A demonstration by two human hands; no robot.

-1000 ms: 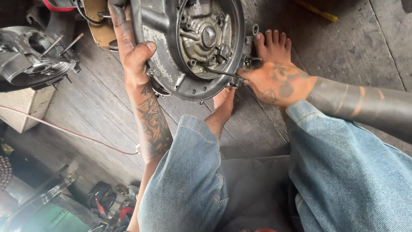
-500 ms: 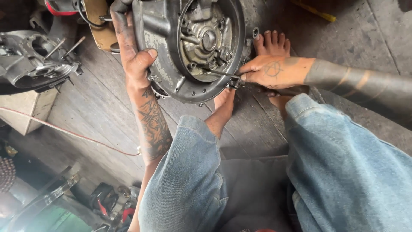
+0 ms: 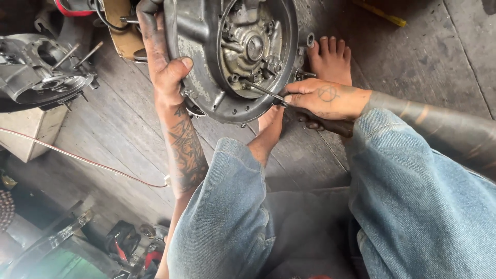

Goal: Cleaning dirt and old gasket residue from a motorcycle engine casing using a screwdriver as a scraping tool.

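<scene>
Left hand (image 3: 166,72) clamps the left rim of the engine case (image 3: 232,57), propped upright on the floor before the knees: heavy, rigid, greasy, best held by that rim. Right of it, right hand (image 3: 325,101) grips a screwdriver (image 3: 289,103) probing inside.

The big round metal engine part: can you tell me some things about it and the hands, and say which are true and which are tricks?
1. The left hand grips the rim of the round engine casing. True.
2. The right hand holds a hammer. False: it holds a screwdriver with a dark handle, its shaft reaching into the casing.
3. The person wears shoes. False: a bare foot rests on the wooden floor.
4. Another grey engine part sits to the left. True.
5. The person wears blue jeans. True.
</scene>
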